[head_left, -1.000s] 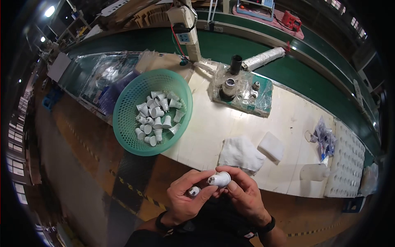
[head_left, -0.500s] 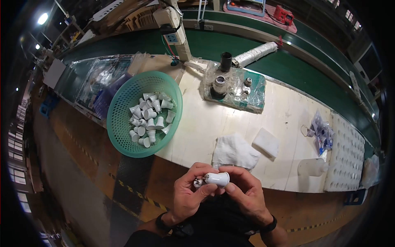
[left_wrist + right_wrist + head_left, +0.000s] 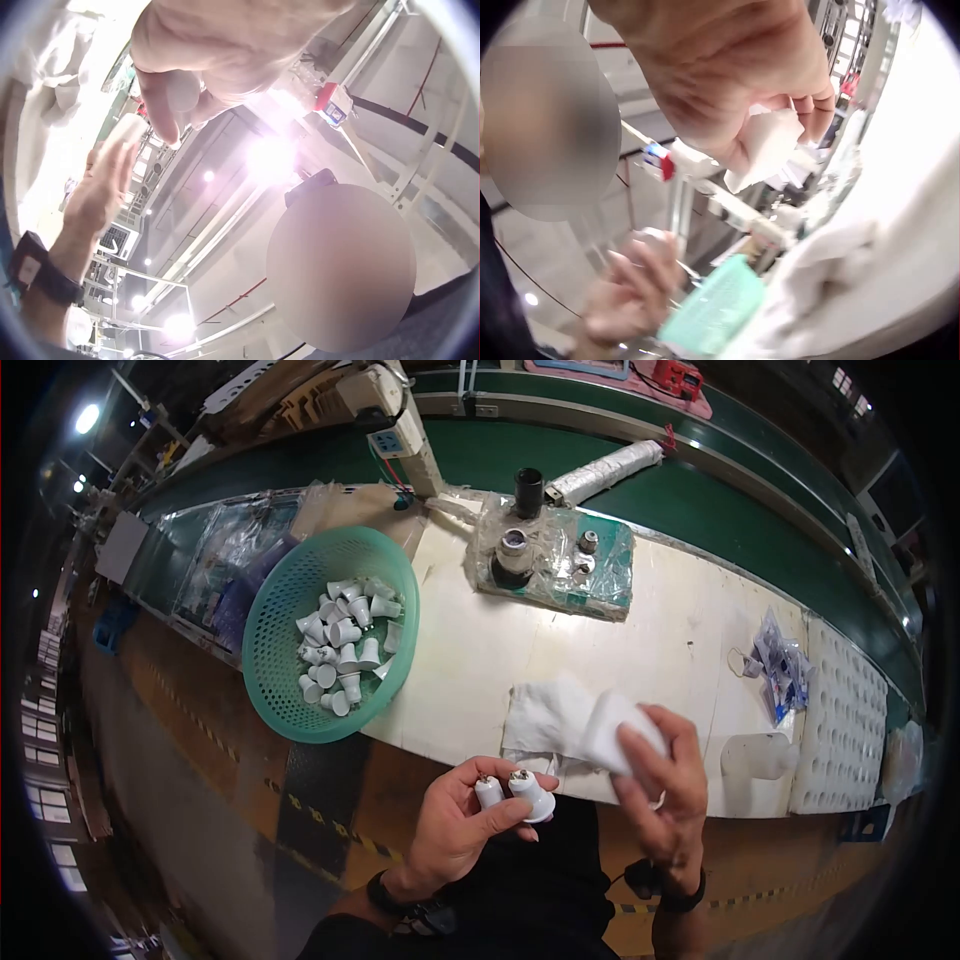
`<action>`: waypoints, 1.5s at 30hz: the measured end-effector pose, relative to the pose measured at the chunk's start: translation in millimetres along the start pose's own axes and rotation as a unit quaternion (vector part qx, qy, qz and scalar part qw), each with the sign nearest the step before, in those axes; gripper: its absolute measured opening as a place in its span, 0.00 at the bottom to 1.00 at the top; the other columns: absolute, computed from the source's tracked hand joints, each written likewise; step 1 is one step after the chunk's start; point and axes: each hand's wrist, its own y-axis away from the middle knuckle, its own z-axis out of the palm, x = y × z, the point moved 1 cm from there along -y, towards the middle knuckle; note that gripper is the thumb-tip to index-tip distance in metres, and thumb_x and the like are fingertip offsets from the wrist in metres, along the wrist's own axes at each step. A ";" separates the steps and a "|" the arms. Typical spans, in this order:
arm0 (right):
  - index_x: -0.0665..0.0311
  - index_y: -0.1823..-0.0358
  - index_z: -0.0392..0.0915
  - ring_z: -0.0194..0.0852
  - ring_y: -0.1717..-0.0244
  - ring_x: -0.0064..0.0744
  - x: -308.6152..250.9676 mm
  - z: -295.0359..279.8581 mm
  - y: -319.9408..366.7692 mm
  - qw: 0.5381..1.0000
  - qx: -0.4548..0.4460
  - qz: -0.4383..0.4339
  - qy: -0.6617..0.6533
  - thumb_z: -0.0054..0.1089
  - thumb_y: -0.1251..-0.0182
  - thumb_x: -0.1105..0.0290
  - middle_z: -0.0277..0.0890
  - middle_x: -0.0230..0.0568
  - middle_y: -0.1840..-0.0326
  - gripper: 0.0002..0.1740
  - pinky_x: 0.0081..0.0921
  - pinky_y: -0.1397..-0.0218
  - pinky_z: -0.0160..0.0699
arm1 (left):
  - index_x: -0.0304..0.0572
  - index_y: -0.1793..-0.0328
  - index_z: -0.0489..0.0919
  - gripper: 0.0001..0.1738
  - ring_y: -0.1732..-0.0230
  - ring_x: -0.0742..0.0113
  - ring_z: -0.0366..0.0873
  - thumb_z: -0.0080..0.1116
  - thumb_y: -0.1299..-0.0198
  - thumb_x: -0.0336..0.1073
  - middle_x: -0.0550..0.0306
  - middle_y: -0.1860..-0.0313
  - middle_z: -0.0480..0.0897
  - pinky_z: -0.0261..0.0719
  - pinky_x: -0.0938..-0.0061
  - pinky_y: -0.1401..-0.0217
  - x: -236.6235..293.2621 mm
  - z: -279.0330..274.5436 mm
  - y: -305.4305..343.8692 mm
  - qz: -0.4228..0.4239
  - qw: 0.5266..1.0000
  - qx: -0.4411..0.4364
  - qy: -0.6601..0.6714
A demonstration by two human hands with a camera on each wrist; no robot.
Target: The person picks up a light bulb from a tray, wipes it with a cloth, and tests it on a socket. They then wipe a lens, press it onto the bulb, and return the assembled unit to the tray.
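My left hand [image 3: 470, 815] holds two small white bulb housings [image 3: 514, 793] with metal ends up, just in front of the table's near edge. My right hand [image 3: 655, 765] grips a white sponge pad [image 3: 615, 728] lifted above the table edge; the right wrist view shows the pad [image 3: 769, 146] pinched between fingers and thumb. A crumpled white cloth [image 3: 545, 720] lies on the table beside the right hand. In the left wrist view the left fingers [image 3: 172, 97] curl round a white piece.
A green basket [image 3: 270, 660] with several white housings sits at the table's left edge. A plastic-wrapped fixture with sockets [image 3: 550, 565] stands at the back. A white foam tray with holes [image 3: 850, 730], a plastic bottle [image 3: 755, 755] and a small bag [image 3: 780, 670] lie right.
The right hand let go of the housing, moved right and picked up the white pad from the table. The left hand now holds both housings alone.
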 end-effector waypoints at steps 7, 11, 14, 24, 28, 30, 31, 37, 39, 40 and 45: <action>0.52 0.43 0.85 0.72 0.48 0.50 -13.9 21.5 8.8 0.990 0.023 -0.044 0.135 0.74 0.52 0.80 0.72 0.52 0.44 0.30 0.38 0.48 0.76 | 0.30 0.42 0.72 0.19 0.51 0.56 0.86 0.65 0.36 0.26 0.41 0.49 0.84 0.87 0.63 0.47 6.0 6.9 5.6 0.004 0.998 0.041 0.040; 0.53 0.45 0.86 0.72 0.48 0.48 -42.6 15.7 9.5 0.996 0.023 -0.065 0.052 0.74 0.52 0.80 0.71 0.50 0.44 0.29 0.37 0.45 0.75 | 0.27 0.41 0.72 0.17 0.48 0.54 0.85 0.61 0.32 0.27 0.33 0.43 0.82 0.87 0.62 0.44 1.5 1.9 8.1 0.013 0.999 0.048 0.009; 0.53 0.44 0.85 0.71 0.46 0.49 -36.2 27.9 6.0 0.988 -0.007 -0.098 0.117 0.73 0.52 0.80 0.70 0.51 0.43 0.29 0.39 0.45 0.75 | 0.25 0.39 0.72 0.18 0.45 0.54 0.85 0.59 0.31 0.26 0.32 0.42 0.81 0.86 0.61 0.40 0.4 1.0 5.0 -0.003 1.000 0.031 -0.004; 0.56 0.36 0.78 0.57 0.27 0.64 52.7 35.8 -11.3 0.948 0.027 -0.012 0.317 0.72 0.43 0.74 0.66 0.55 0.30 0.30 0.50 0.28 0.63 | 0.31 0.34 0.72 0.22 0.43 0.48 0.83 0.61 0.33 0.26 0.31 0.39 0.80 0.84 0.59 0.39 8.7 0.5 8.4 -0.001 0.998 0.049 0.032; 0.57 0.36 0.78 0.62 0.29 0.60 29.8 73.2 -11.0 0.975 -0.092 -0.039 0.199 0.69 0.40 0.75 0.69 0.54 0.33 0.27 0.47 0.31 0.68 | 0.30 0.33 0.72 0.23 0.42 0.51 0.83 0.61 0.32 0.26 0.35 0.40 0.81 0.83 0.59 0.38 5.5 -10.0 6.8 0.001 0.999 0.047 0.007; 0.58 0.36 0.78 0.67 0.33 0.56 59.9 84.7 -7.7 0.978 -0.131 -0.024 0.157 0.68 0.39 0.76 0.71 0.54 0.37 0.27 0.45 0.34 0.71 | 0.30 0.32 0.72 0.23 0.42 0.52 0.83 0.61 0.32 0.27 0.37 0.41 0.81 0.83 0.59 0.38 4.5 -17.8 5.3 0.010 0.999 0.051 -0.007; 0.60 0.40 0.80 0.72 0.37 0.49 60.1 77.2 -5.5 0.995 -0.088 -0.001 0.049 0.67 0.38 0.79 0.74 0.50 0.42 0.24 0.39 0.37 0.73 | 0.29 0.32 0.72 0.22 0.44 0.57 0.83 0.60 0.31 0.26 0.41 0.43 0.82 0.83 0.62 0.38 5.3 -22.0 2.7 0.018 0.998 0.051 -0.018; 0.67 0.51 0.84 0.75 0.44 0.34 -18.8 49.2 -10.8 0.942 -0.179 0.070 -0.275 0.62 0.37 0.83 0.76 0.44 0.45 0.13 0.27 0.43 0.73 | 0.30 0.34 0.73 0.18 0.45 0.75 0.79 0.54 0.27 0.26 0.55 0.46 0.83 0.77 0.77 0.39 -10.1 -19.3 6.2 0.044 0.979 0.052 -0.193; 0.68 0.52 0.83 0.75 0.46 0.31 -17.8 60.0 -7.3 0.931 -0.187 0.130 -0.286 0.60 0.37 0.85 0.77 0.42 0.50 0.13 0.26 0.44 0.73 | 0.31 0.28 0.70 0.22 0.42 0.74 0.78 0.53 0.27 0.26 0.56 0.42 0.81 0.76 0.77 0.36 -15.6 -25.0 0.8 0.030 0.992 0.015 -0.124; 0.69 0.52 0.83 0.75 0.47 0.30 -13.3 64.8 0.4 0.931 -0.181 0.145 -0.282 0.58 0.38 0.86 0.78 0.41 0.52 0.14 0.26 0.46 0.74 | 0.31 0.26 0.68 0.25 0.41 0.75 0.77 0.53 0.28 0.25 0.57 0.41 0.81 0.76 0.77 0.35 -20.5 -28.6 4.1 0.017 0.995 0.012 -0.100; 0.74 0.41 0.78 0.78 0.54 0.33 -18.4 94.2 6.7 0.934 -0.118 0.268 -0.204 0.63 0.27 0.66 0.82 0.49 0.50 0.20 0.29 0.51 0.79 | 0.31 0.31 0.72 0.22 0.42 0.77 0.75 0.50 0.31 0.23 0.61 0.43 0.80 0.72 0.79 0.35 -50.5 -43.0 6.4 0.047 0.995 -0.016 -0.087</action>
